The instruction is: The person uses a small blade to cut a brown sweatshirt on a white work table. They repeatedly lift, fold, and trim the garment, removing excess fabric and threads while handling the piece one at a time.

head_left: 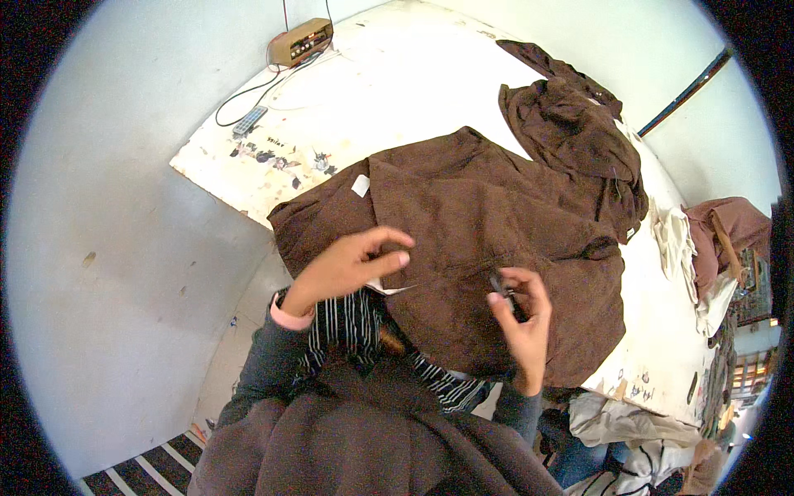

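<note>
We record: one short dark line of what look like handwritten characters (275, 142) on the white tabletop (397, 99); one white label (361, 185) on the brown cloth (447, 223), no lettering legible to us; one smaller white tag (630, 233) at the cloth's right, perhaps printed; remote control (250, 121) and boxy tan device (310, 43), markings too small to read.
</note>
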`<move>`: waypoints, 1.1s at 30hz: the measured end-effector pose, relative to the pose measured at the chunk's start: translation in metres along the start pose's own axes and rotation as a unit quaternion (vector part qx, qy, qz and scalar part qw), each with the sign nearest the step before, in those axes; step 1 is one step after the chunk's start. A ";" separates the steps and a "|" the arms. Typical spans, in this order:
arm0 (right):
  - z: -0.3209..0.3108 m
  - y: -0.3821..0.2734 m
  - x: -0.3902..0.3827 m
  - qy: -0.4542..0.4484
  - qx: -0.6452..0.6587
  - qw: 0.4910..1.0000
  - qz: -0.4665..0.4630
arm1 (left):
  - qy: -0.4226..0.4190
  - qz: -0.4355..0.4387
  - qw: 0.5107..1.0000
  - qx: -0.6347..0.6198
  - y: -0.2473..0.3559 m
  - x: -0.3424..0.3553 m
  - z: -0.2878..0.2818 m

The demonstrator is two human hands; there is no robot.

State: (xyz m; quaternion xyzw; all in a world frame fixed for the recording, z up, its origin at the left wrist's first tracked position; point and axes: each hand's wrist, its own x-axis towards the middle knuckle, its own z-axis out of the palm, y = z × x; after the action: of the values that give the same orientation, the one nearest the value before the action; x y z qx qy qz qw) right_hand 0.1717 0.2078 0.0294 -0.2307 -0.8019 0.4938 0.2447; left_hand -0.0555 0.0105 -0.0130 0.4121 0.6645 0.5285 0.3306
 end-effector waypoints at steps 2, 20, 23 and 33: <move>0.019 -0.011 -0.008 -0.031 0.034 0.999 0.020 | -0.011 0.008 0.995 0.096 0.010 -0.018 0.014; 0.081 -0.028 -0.035 -0.007 -0.330 0.935 -0.133 | 0.167 0.058 0.970 0.164 0.005 -0.052 0.079; 0.085 -0.028 -0.035 -0.019 -0.378 0.918 -0.119 | 0.155 0.073 0.968 0.183 0.005 -0.053 0.079; 0.085 -0.037 -0.037 -0.038 -0.404 0.909 -0.096 | 0.127 0.031 0.973 0.188 0.003 -0.057 0.078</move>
State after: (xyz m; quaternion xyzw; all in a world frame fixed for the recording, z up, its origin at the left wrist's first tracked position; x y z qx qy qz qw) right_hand 0.1427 0.1125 0.0232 -0.2125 -0.9599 0.1103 0.1461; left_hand 0.0382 -0.0071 -0.0274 0.4167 0.7753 0.4525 0.1432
